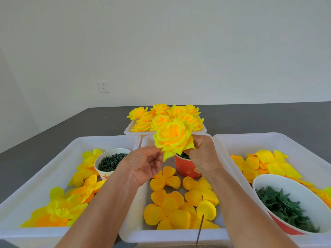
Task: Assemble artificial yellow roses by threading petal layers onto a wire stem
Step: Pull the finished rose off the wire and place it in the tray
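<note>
Holding the yellow rose up between them, both hands are busy at once: the left hand pinches an outer petal at the flower's lower left edge with its fingers curled in, and the right hand has its fingers tucked under and behind the bloom on the other side. So the rose sits raised above the middle tray, bloom turned toward the camera.

Four white trays in all. Just beyond the hands, the far tray is heaped with finished roses, roughly nine or ten, too bunched to count exactly. Directly below the hands, the middle tray holds about five flat orange-yellow petal layers, overlapping, and a red cup tucked right under the right hand with dark green bits showing at its rim. A thin wire rises from the near edge, between the two forearms.

Left of the left hand, the left tray carries a loose pile of brighter yellow petals and one white cup full of small dark green pieces. Right of the right hand, the right tray has another scatter of yellow petals and one large bowl of green leaf shapes.

Behind it all, one wall socket.
</note>
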`<state>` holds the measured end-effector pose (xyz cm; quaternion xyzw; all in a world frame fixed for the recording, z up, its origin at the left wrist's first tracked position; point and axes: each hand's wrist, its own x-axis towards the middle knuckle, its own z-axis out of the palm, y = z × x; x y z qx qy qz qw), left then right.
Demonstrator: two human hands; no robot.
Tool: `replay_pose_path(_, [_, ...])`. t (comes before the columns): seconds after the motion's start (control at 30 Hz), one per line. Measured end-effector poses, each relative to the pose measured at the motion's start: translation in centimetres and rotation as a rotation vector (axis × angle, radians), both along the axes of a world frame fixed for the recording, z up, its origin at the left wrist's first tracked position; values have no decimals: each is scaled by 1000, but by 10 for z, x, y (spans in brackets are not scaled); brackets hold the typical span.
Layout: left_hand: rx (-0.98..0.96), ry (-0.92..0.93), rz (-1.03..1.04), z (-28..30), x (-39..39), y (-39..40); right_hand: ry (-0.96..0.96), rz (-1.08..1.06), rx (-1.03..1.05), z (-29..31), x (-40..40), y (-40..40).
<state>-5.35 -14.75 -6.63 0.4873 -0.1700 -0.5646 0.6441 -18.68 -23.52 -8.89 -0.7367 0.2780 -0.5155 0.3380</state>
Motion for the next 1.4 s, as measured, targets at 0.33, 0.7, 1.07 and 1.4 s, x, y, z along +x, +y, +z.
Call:
replay_pose_path(0.33, [18, 103, -35, 2, 1, 1, 14, 61, 51, 3, -2, 5])
replay_pose_path(0.7, [-60, 114, -26, 5, -1, 3, 35, 71, 136, 3, -1, 3])
replay_pose_path(1.07, [-474, -1021, 431, 1, -14, 5, -212, 263, 784, 10, 0, 6])
replay_pose_path(1.4, [-440, -1163, 614, -2, -15, 4, -111, 392, 709, 9, 2, 10])
